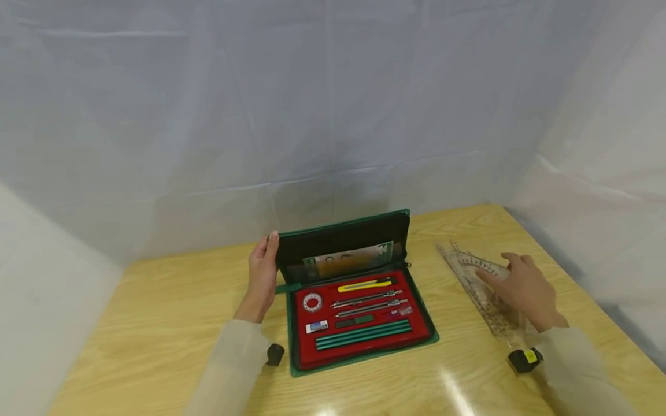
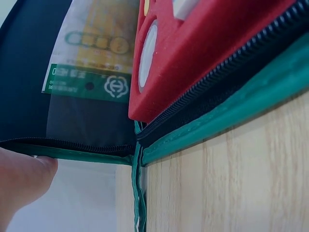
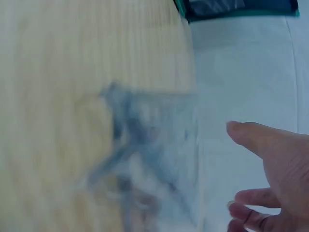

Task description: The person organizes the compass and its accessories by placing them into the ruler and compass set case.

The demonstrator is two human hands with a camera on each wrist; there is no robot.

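A green zip case (image 1: 437,336) lies unzipped on the table, its dark lid (image 1: 343,242) raised. My left hand (image 1: 262,274) pinches the lid's left edge; the left wrist view shows the thumb (image 2: 29,176) against the zip border. Beyond the case's right side, a set of clear rulers with a protractor (image 1: 481,266) lies on the wood. Over this set hovers my right hand (image 1: 528,289), fingers spread and relaxed, with nothing held. In the right wrist view the clear set (image 3: 159,145) is blurred and apart from the hand (image 3: 285,179).
The red insert (image 1: 359,358) holds a yellow cutter (image 1: 366,285), compasses (image 1: 369,308), green pencils (image 1: 364,335), an eraser (image 1: 316,327) and a round white dial (image 1: 312,302). A printed card (image 1: 348,260) sits in the lid pocket. White sheeting (image 1: 333,115) hangs behind the wooden table (image 1: 156,323).
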